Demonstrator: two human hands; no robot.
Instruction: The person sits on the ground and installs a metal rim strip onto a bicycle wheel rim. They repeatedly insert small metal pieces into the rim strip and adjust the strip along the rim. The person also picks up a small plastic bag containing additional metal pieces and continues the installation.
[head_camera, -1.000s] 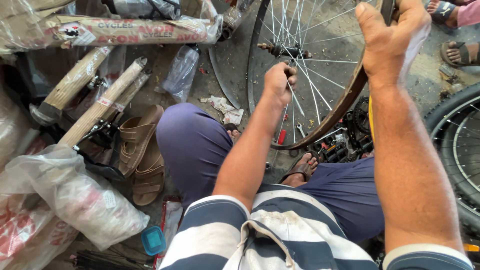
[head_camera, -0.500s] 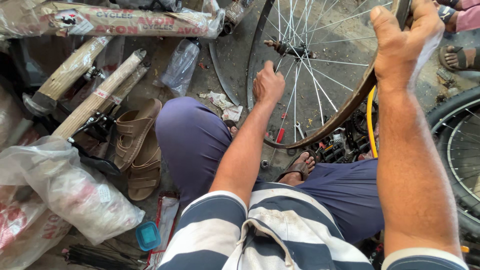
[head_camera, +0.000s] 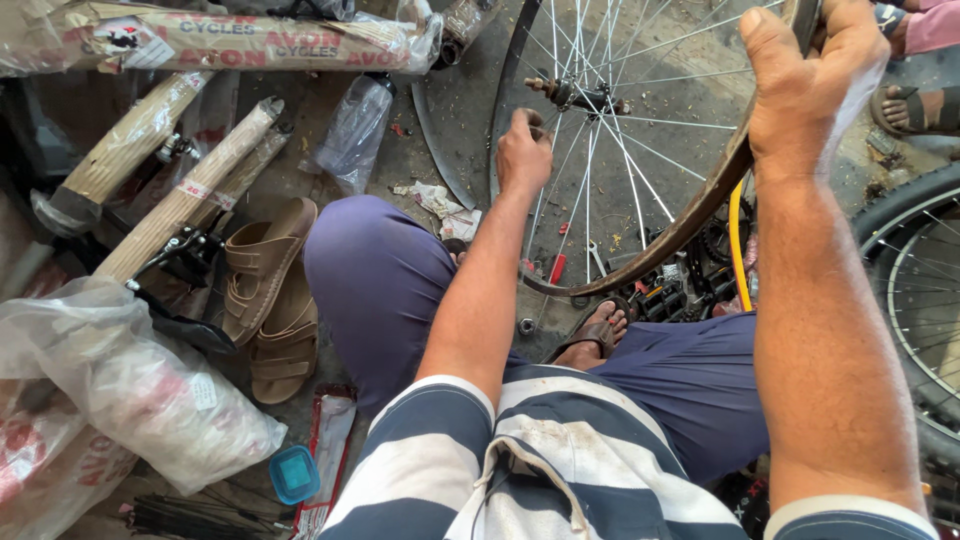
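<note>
A bare bicycle wheel rim (head_camera: 690, 225) with thin metal spokes stands upright in front of my knees, its hub (head_camera: 572, 95) near the top middle. My right hand (head_camera: 805, 85) grips the rim's upper right edge. My left hand (head_camera: 524, 152) is closed on the spokes just left of the hub, fingers pinched around something small that I cannot make out. I sit on the floor in blue trousers and a striped shirt, one sandalled foot (head_camera: 592, 338) under the wheel.
Paper-wrapped long parts (head_camera: 185, 195) and a wrapped box (head_camera: 230, 40) lie at left, with brown sandals (head_camera: 270, 290), a plastic bottle (head_camera: 352, 130) and plastic bags (head_camera: 140, 385). A tyred wheel (head_camera: 915, 280) stands at right. Another person's sandalled foot (head_camera: 915, 110) is top right.
My left hand has slid left and up along the spokes toward the hub. My right hand stays gripped on the rim while the view shifts slightly.
</note>
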